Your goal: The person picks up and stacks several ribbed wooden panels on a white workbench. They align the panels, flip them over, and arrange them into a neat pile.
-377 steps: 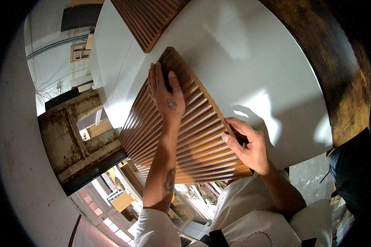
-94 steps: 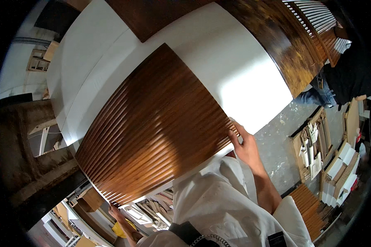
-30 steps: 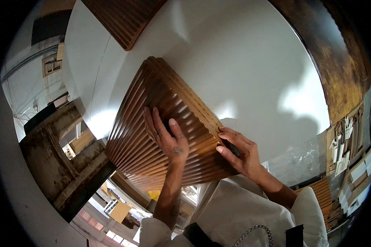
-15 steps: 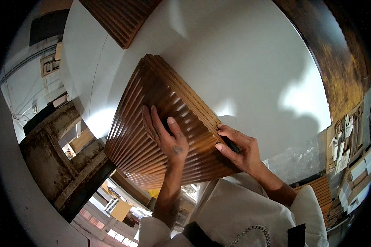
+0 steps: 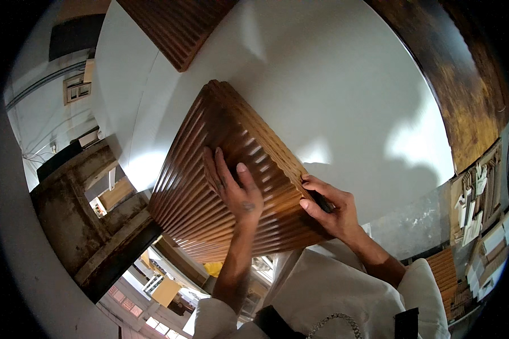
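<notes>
A stack of fluted brown wooden panels (image 5: 197,186) lies before me on a white-topped table, its corner pointing away from me. The grooved, glossy top face is toward me, and the layered side edge shows along the right. My left hand (image 5: 236,192) rests flat on the grooves, fingers stretched out and thumb apart. At the right edge of the stack, my right hand (image 5: 335,209) is closed round a small dark object (image 5: 321,200), thumb and fingertips against the wood. Most of that object is hidden by the fingers, so its kind is unclear.
The white tabletop (image 5: 345,85) spreads beyond the stack. Another fluted brown panel (image 5: 178,28) lies at the far left. A dark brown, mottled wooden surface (image 5: 464,85) borders the far right. Wood strips (image 5: 474,198) and an orange-brown slatted piece (image 5: 440,274) are lower right.
The whole view has shifted slightly, so the stack and far panel appear a little lower and farther right. Both hands keep nearly the same places on the stack.
</notes>
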